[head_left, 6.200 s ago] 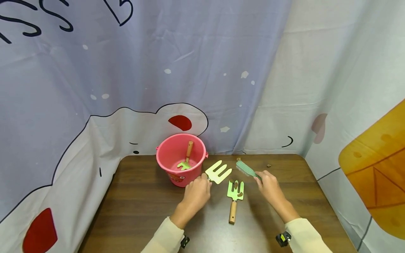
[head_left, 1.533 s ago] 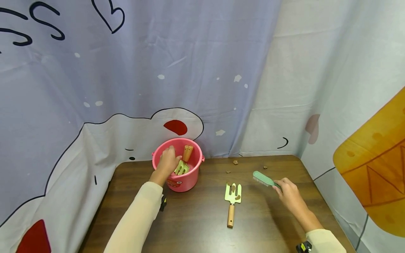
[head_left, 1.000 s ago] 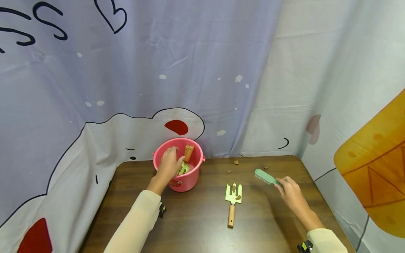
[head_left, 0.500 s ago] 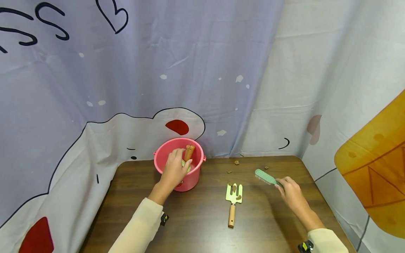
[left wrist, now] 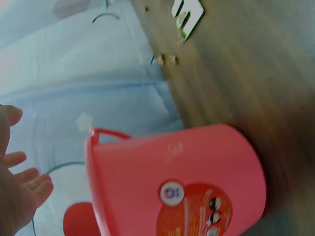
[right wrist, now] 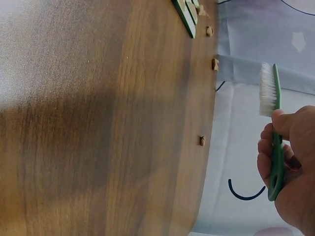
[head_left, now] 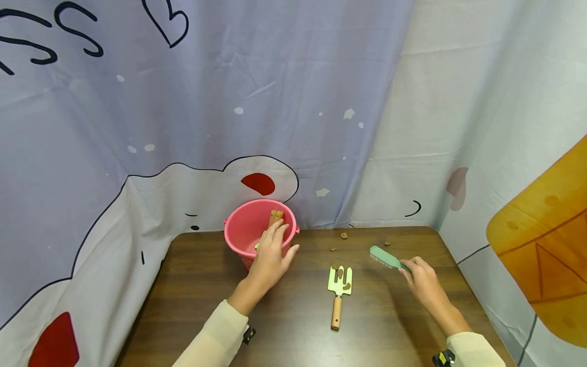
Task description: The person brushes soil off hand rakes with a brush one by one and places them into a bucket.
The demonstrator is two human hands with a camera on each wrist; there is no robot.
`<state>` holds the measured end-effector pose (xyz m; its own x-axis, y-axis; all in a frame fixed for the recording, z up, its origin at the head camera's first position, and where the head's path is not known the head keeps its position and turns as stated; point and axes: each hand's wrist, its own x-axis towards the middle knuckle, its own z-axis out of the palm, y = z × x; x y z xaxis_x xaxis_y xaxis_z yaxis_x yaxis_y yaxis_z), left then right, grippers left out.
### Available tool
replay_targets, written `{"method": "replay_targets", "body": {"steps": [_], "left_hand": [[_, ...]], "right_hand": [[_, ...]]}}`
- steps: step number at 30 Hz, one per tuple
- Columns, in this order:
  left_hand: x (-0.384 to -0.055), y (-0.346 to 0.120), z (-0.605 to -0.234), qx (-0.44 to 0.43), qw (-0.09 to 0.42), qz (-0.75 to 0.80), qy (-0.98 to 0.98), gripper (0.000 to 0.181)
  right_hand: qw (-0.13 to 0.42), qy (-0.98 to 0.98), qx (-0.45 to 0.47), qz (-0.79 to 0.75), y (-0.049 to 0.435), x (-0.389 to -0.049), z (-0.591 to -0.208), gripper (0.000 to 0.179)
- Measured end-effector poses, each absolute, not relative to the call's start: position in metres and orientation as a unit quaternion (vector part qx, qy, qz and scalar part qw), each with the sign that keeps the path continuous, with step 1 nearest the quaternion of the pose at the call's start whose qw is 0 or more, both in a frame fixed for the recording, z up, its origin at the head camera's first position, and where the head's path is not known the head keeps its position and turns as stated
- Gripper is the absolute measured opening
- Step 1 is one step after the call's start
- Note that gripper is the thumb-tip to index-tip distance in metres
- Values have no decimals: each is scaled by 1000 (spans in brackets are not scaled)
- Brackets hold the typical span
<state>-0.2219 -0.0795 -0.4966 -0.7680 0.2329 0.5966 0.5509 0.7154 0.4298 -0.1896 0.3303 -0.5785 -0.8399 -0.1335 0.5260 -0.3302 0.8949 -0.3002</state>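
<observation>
My left hand (head_left: 271,255) hovers over the near right rim of the pink bucket (head_left: 243,224), its fingers spread and holding nothing. Inside the bucket, two wooden handles (head_left: 276,215) of hand tools lean against the far right wall; my hand partly hides the green heads. My right hand (head_left: 423,280) grips a green brush (head_left: 384,256) by its handle, above the table's right side. In the right wrist view the brush's white bristles (right wrist: 267,91) point left. Between the hands lies a garden hand fork (head_left: 339,281) with green tines and a wooden handle, brown bits on its tines.
Small brown crumbs (head_left: 344,235) lie near the back edge of the wooden table (head_left: 197,306), and another crumb (head_left: 387,243) lies close to the brush. A printed curtain (head_left: 275,102) hangs right behind the table and bucket.
The fork once in my left hand now rests in the bucket. My left hand has risen from the bucket, moving right and toward me, fingers spreading. The brush shifted right, then stayed nearly still.
</observation>
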Motion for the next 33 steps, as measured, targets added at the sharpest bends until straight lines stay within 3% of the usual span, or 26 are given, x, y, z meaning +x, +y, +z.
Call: {"method": "replay_targets", "body": {"steps": [15, 33], "left_hand": [[-199, -43, -544, -306, 248, -239, -887, 65], [-201, -8, -597, -264, 92, -155, -948, 72]], "right_hand": [[254, -938, 128, 198, 329, -190, -581, 22], [240, -944, 128, 186, 332, -189, -580, 23]]}}
